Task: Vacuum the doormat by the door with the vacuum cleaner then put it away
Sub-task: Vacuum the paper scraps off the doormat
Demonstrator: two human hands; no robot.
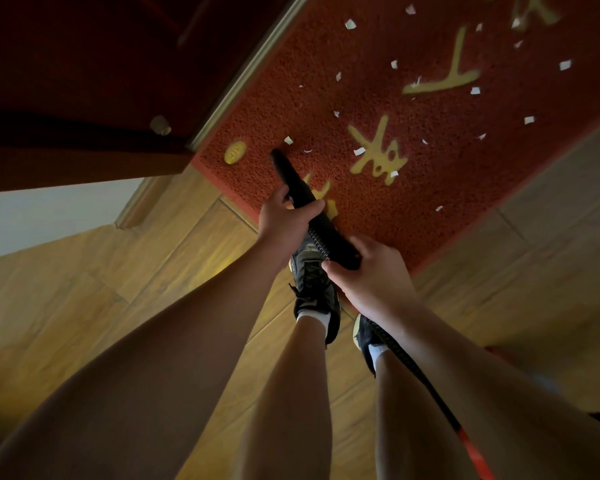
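Large yellow Chinese characters (378,150) stand on the red doormat (465,188), tilted and partly cut off, so none reads surely. A yellow oval badge (235,152) near its corner bears illegibly small marks. Pale letters on one shoe (309,271) are blurred

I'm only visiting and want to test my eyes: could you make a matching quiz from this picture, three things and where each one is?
Things: 1 white paper scraps; 2 black plastic vacuum nozzle; 3 round yellow emblem.
Places: A gripped by left hand and right hand; B near the red doormat's corner; C scattered over the doormat.
Pairs: 1-C, 2-A, 3-B.
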